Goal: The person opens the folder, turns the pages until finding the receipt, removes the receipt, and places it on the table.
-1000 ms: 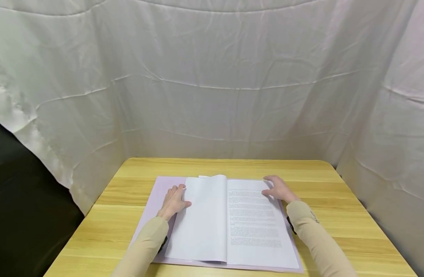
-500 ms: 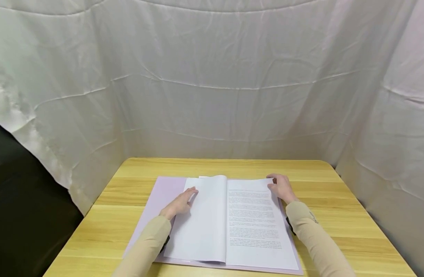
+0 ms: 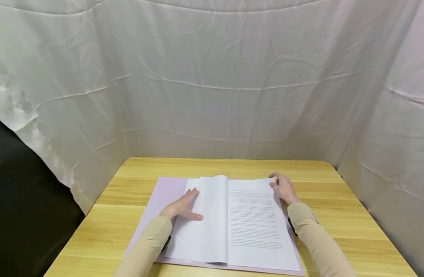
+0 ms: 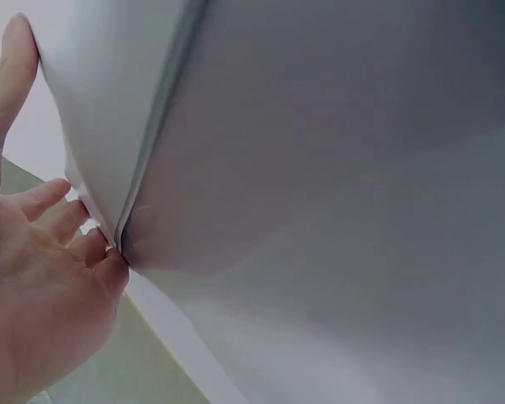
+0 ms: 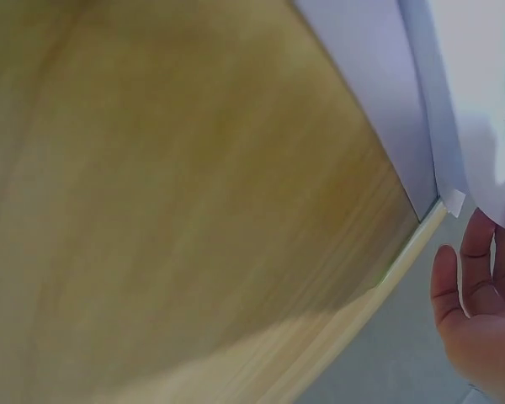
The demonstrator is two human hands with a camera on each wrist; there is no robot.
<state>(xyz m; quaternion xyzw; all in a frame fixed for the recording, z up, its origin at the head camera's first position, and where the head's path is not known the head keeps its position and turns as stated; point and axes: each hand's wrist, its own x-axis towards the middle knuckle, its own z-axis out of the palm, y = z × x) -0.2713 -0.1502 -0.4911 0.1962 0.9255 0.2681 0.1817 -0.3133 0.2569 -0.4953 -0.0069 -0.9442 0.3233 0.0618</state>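
An open lilac folder [image 3: 169,191] lies on the wooden table with white paper sheets in it. The left page [image 3: 212,227] is blank and bulges up near the middle fold. Printed lines cover the right page [image 3: 255,219]. My left hand [image 3: 180,207] rests on the left page near its outer edge, thumb and fingers spread. At the far right corner, my right hand [image 3: 283,189] pinches the right page, its corner raised. In the right wrist view, the page corner [image 5: 484,181] stands off the sheets below, between thumb and fingers.
The wooden table [image 3: 336,215] extends around the folder on both sides and behind it. A pale curtain [image 3: 232,107] hangs behind and at the sides. Dark material [image 3: 21,200] shows at the left. A small white tab [image 5: 456,203] sticks out at the paper's edge.
My left hand has slid right, from the left page's edge onto the page, and its thumb has spread. My right hand has shifted slightly outward and taken hold of the right page's far corner.
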